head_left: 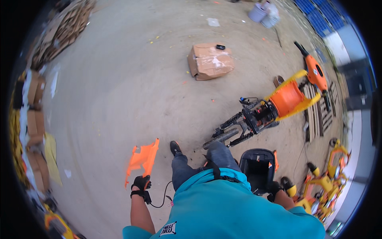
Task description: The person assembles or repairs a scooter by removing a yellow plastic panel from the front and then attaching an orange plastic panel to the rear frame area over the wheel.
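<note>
Plastic in each hand: the left hand (pixel 141 184), gloved in black, is clenched around the lower edge of an orange body panel (pixel 142 160), which hangs out to the side — clear of the legs. The right hand (pixel 274 189) grips the rim of a black moulded shell (pixel 258 164), held low by the hip; its fingers are mostly hidden, so how tightly they close I cannot tell. Ahead on the concrete floor (pixel 119 91) lies a partly built machine (pixel 270 107) with an orange drum and yellow frame. A cardboard box (pixel 210 61) sits farther off, and yellow-orange parts (pixel 326 187) crowd the right.
</note>
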A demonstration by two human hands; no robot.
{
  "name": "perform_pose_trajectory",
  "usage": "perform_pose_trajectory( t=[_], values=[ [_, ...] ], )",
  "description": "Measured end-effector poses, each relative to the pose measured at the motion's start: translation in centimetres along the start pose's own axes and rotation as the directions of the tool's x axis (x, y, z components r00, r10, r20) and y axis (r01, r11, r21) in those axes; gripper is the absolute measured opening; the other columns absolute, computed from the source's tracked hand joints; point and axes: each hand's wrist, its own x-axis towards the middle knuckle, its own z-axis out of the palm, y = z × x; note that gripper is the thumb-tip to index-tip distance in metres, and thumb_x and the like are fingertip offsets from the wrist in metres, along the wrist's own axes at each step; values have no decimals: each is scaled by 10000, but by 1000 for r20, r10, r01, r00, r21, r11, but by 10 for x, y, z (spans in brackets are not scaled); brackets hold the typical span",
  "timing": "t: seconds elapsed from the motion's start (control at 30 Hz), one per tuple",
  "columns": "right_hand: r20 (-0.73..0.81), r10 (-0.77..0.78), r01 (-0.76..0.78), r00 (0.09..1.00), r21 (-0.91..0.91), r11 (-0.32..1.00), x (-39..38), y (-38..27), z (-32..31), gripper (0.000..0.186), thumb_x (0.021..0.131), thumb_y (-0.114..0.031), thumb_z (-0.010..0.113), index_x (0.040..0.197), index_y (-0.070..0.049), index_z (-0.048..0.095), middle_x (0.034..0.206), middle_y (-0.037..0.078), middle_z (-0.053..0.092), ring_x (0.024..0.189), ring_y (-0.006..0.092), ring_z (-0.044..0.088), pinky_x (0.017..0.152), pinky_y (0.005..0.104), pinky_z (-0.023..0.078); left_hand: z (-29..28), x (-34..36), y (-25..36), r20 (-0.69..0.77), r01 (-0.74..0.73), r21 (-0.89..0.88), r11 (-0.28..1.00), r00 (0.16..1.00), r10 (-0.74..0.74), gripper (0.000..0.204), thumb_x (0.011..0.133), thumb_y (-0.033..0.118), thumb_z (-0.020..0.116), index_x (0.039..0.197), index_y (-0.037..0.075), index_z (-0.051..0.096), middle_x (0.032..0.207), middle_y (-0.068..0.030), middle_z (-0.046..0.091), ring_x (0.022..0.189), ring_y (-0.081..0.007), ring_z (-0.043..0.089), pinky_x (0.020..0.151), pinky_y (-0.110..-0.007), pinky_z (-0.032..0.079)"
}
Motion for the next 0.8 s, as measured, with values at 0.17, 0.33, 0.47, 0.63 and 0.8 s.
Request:
perform_pose_trajectory(
  t=[0.17, 0.33, 0.47, 0.63, 0.8],
  values=[
    [7, 21, -21, 1000, 454, 891, -64, -54, 96, 214, 787, -223, 761, 826, -24, 693, 674, 87, 660, 529, 196, 610, 491, 359, 479, -37, 23, 71, 3, -14, 156, 988, 1000, 14, 262, 881, 246, 674, 938, -5, 624, 736, -109, 632, 592, -220, 621, 556, -349, 538],
    [123, 44, -95, 991, 448, 889, -108, -73, 157, 221, 818, -243, 723, 790, -29, 674, 650, 86, 651, 529, 208, 606, 490, 349, 480, -18, 39, 167, 95, -56, 363, 930, 995, 23, 253, 872, 233, 680, 909, -9, 620, 721, -107, 627, 580, -214, 622, 544, -337, 528],
    [203, 125, -223, 971, 587, 778, -113, -103, 195, 238, 827, -248, 715, 821, -12, 681, 692, 97, 675, 581, 208, 635, 519, 333, 497, 7, 60, 245, 187, -147, 560, 815, 981, 48, 278, 864, 244, 686, 901, -23, 615, 729, -108, 630, 575, -205, 622, 540, -328, 524],
    [231, 107, -243, 967, 717, 653, -88, -144, 243, 283, 836, -284, 700, 834, -2, 678, 680, 108, 668, 576, 224, 636, 516, 348, 496, 85, 40, 365, 242, -249, 731, 636, 965, 100, 283, 860, 255, 685, 985, 7, 635, 771, -96, 646, 602, -176, 627, 553, -312, 527],
    [237, 119, -262, 964, 786, 560, -83, -189, 260, 332, 846, -327, 677, 848, 5, 678, 677, 116, 668, 582, 243, 646, 524, 364, 505, 159, 55, 481, 325, -361, 898, 252, 929, 176, 316, 866, 302, 676, 895, -12, 659, 738, -94, 667, 578, -160, 632, 543, -313, 530]
  ],
)
